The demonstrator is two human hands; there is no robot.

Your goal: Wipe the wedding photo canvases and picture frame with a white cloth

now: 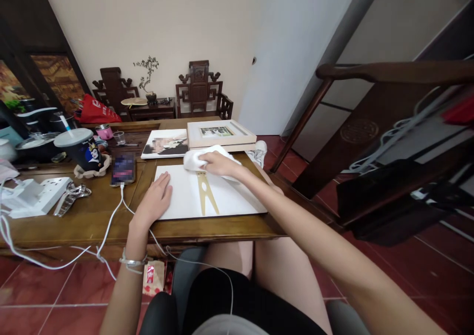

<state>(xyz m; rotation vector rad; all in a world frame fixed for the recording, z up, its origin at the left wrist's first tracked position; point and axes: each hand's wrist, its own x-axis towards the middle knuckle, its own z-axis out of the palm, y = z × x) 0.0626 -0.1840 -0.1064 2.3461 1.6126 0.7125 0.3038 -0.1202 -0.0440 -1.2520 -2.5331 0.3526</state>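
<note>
A white rectangular board (181, 196) lies flat near the front edge of the wooden table, with a tan, two-legged stand piece (206, 191) on its face. My left hand (155, 199) rests flat on the board's left edge, fingers stretched out. Bunched white cloth (196, 158) is gripped in my right hand (218, 163) at the board's far edge, just above the top of the stand piece. Part of the cloth spreads behind the right hand and forearm, which also hide the board's far right area.
Behind the board lie a picture panel (166, 143) and a pale box frame (222, 140). To the left are a charging phone (123, 169), a large cup (79, 149) with a straw, a power strip (48, 194) and loose white cables. A wooden chair (348, 127) stands at right.
</note>
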